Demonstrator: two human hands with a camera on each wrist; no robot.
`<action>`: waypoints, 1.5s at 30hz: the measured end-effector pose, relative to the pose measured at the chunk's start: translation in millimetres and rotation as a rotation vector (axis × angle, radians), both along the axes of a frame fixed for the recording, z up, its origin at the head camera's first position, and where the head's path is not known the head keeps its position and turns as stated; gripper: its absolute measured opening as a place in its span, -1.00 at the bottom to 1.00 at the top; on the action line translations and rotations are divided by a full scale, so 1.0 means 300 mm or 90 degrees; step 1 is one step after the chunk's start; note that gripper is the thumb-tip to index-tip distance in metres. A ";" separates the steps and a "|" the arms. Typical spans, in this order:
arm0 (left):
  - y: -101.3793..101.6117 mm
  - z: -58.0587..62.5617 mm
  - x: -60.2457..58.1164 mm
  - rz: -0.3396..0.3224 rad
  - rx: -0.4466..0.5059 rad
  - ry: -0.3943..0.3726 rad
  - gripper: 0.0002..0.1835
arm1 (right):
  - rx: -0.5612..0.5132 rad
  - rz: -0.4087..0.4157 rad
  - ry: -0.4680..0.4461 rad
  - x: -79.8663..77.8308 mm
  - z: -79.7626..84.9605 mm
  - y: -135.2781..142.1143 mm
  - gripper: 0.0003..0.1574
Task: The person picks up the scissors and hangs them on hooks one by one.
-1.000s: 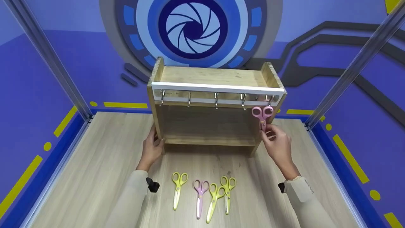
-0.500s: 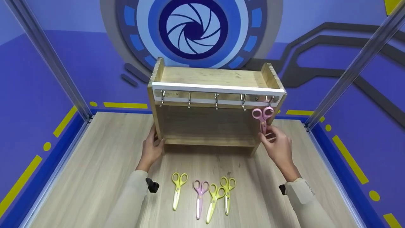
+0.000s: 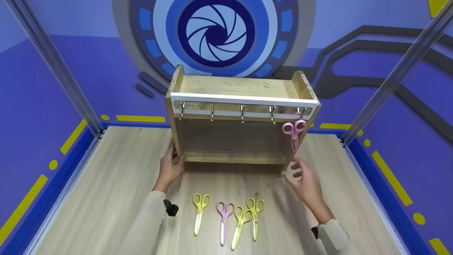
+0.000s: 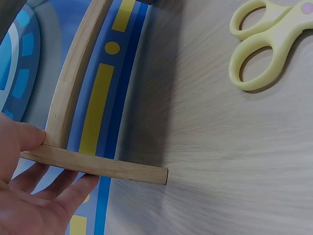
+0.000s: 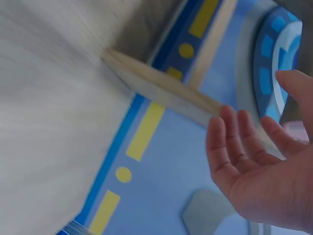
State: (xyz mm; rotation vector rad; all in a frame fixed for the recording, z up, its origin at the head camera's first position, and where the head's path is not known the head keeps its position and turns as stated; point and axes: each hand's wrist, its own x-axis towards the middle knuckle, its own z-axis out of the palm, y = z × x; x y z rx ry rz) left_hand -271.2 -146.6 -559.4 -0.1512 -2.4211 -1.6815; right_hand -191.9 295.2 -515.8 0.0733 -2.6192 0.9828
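Pink scissors (image 3: 294,137) hang from the wooden shelf (image 3: 233,158), rightmost hook (image 3: 303,112), near the tabletop's (image 3: 124,170) back edge; left hand (image 3: 170,166) grips shelf, right hand (image 3: 307,182) loosely spread.

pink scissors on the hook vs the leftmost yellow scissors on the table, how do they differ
The hanging scissors are pink; the leftmost scissors are yellow. The hanging scissors dangle from the right-end hook, while the leftmost scissors lie flat on the tabletop. Both have a similar two-looped shape.

Free gap beneath rack (image 3: 233,159), scissors (image 3: 224,220) in front
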 end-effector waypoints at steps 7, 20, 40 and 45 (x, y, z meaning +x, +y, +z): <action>0.000 -0.006 -0.002 -0.003 0.005 0.017 -0.17 | 0.067 0.056 -0.077 0.088 -0.093 -0.085 -0.28; -0.003 -0.003 0.003 -0.002 0.004 0.008 -0.14 | 0.152 0.172 -0.161 0.196 -0.182 -0.231 -0.49; -0.003 -0.003 -0.004 0.001 -0.002 0.012 -0.18 | 0.200 0.227 -0.271 0.264 -0.240 -0.269 -0.23; -0.004 -0.003 -0.002 0.001 0.006 0.013 -0.19 | 0.192 0.227 -0.278 0.264 -0.244 -0.268 -0.22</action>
